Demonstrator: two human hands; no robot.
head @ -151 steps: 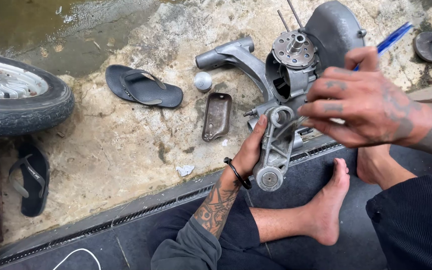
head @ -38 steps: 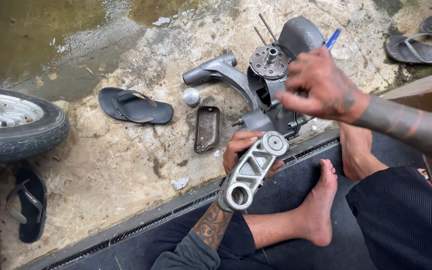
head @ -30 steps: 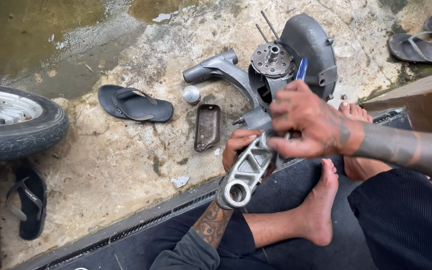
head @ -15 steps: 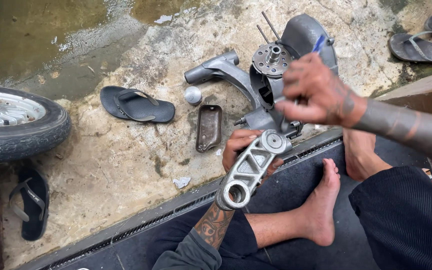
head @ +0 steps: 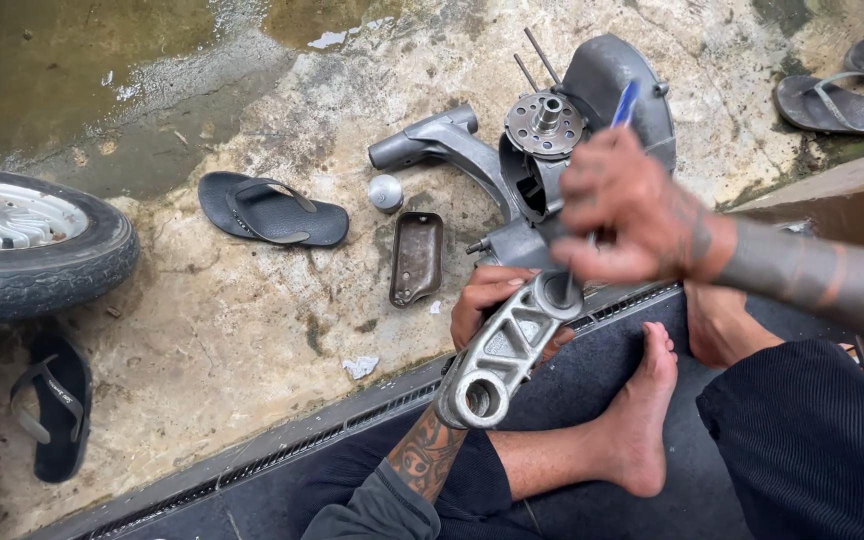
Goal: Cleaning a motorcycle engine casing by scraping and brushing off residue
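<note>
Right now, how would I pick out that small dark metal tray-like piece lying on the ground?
Start at the big grey engine casing at the top of the concrete floor. Just left of its base, between it and the dark flip-flop, lies the cover plate. It is a rusty brown oblong with a raised rim, flat and dull, unlike the small round silver cap above it.

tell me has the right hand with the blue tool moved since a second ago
Yes. The right hand with the blue-handled tool has risen from the bracket toward the hub of the engine casing.
</note>
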